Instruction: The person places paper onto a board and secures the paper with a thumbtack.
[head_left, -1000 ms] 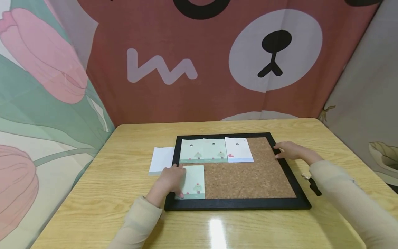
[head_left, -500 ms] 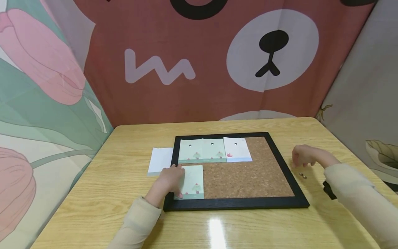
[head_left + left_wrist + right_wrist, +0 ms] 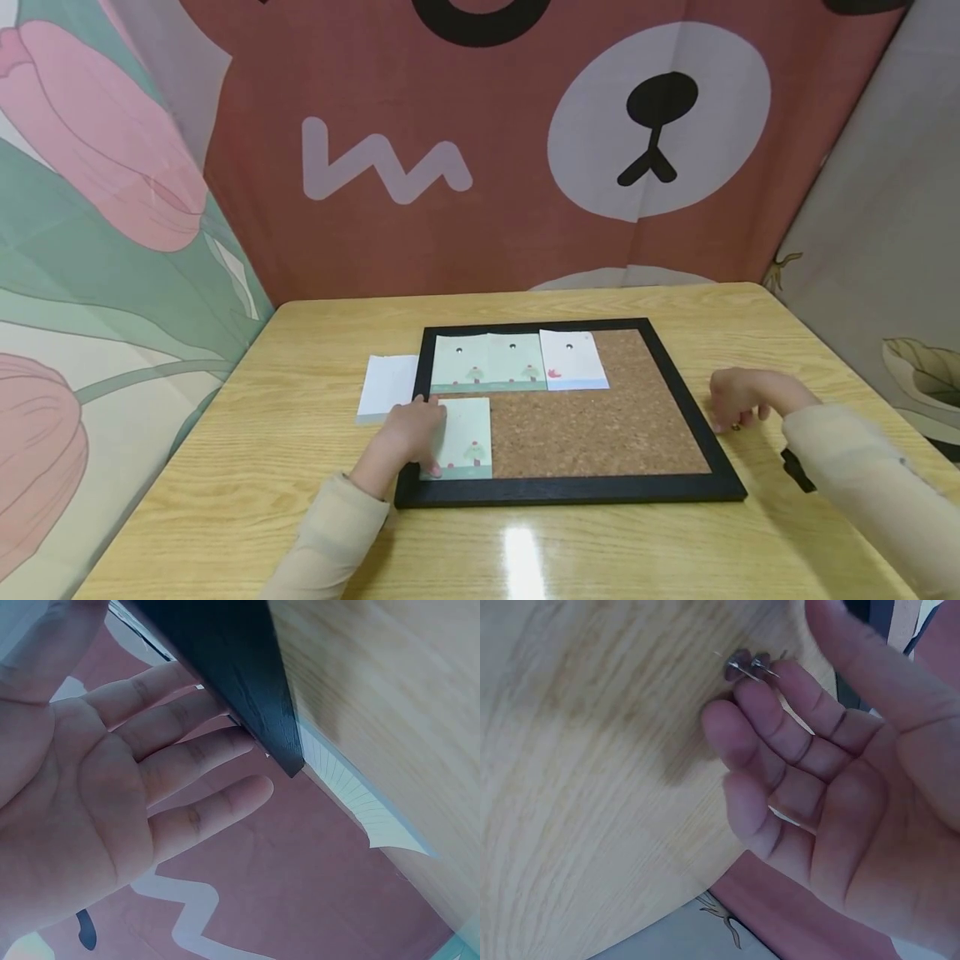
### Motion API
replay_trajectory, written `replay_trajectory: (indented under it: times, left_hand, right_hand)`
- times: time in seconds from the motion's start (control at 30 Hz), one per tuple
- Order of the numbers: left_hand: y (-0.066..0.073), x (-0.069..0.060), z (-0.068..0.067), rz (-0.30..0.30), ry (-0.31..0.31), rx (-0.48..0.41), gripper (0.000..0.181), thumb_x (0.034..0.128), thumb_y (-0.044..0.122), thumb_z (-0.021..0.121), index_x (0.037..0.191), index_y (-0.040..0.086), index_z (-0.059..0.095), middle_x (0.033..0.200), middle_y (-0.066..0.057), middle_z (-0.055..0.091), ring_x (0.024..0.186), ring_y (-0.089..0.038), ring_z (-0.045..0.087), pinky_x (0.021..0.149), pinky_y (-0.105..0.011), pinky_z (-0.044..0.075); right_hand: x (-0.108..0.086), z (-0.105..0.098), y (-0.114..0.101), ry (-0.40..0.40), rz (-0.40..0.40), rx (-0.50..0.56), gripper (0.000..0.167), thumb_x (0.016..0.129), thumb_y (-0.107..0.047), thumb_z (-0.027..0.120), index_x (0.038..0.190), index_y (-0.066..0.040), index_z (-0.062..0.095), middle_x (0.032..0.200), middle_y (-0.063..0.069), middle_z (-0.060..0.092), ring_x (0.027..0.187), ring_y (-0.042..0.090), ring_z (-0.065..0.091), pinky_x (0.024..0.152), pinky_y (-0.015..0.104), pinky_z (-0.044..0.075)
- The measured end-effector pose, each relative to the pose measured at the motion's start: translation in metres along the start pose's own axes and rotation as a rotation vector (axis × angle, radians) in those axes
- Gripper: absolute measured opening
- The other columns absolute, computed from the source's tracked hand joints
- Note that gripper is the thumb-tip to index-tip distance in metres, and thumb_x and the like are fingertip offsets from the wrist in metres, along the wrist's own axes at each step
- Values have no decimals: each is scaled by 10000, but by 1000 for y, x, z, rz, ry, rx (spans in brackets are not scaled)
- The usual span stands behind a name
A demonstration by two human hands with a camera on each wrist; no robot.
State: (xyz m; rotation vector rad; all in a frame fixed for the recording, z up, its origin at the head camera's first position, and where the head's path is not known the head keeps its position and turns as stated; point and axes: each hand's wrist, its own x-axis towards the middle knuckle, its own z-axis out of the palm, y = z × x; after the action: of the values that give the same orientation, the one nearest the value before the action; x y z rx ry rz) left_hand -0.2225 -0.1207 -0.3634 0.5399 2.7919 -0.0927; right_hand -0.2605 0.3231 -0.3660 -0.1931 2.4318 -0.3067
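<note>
My left hand (image 3: 411, 429) rests at the left edge of a black-framed corkboard (image 3: 600, 433), its fingers on the frame and its thumb on a pale green sheet (image 3: 472, 429) printed with a small tree. In the left wrist view the palm and its extended fingers show beside the black frame. Right of the board, my right hand (image 3: 742, 396) is down at the tabletop. Two metal thumbtacks (image 3: 748, 666) lie there against its fingertips in the right wrist view; those fingers are loosely bent and the thumb stands apart from them.
Two green sheets (image 3: 487, 362) and one white sheet (image 3: 573, 362) are tacked along the board's top row. A paper pad (image 3: 386, 387) lies left of the frame on the wooden table (image 3: 300, 450). Printed cloth (image 3: 375, 242) hangs behind.
My right hand has left the frame's right edge, moved right and lowered to the thumbtacks on the table. My left hand has stayed on the sheet and frame.
</note>
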Motion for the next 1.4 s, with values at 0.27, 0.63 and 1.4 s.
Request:
replay_trajectory:
  times: [0.27, 0.63, 1.4]
  left_hand:
    - [-1, -1, 0, 5, -1, -5, 839, 523, 325, 844, 1227, 17, 507, 1326, -196, 410, 1213, -371, 359, 876, -529, 363]
    - [-2, 0, 1, 22, 15, 18, 862, 505, 333, 838, 1223, -2, 500, 1323, -202, 409, 1210, -368, 365, 881, -525, 368]
    - [-2, -2, 1, 28, 14, 2, 869, 522, 336, 820, 1243, -7, 478, 1341, -197, 388, 1226, -363, 346, 879, -521, 373]
  right_hand:
    - [-2, 5, -1, 43, -17, -4, 296, 773, -8, 585, 551, -150, 450, 488, -41, 447, 419, 67, 387, 373, 179, 266]
    - [-4, 7, -2, 40, -60, 97, 423, 682, 146, 540, 489, -164, 325, 447, -44, 362, 404, 71, 255, 399, 201, 136]
    - [-3, 6, 0, 181, -159, -24, 261, 662, 158, 599, 514, -55, 581, 440, -20, 510, 379, 46, 385, 376, 180, 299]
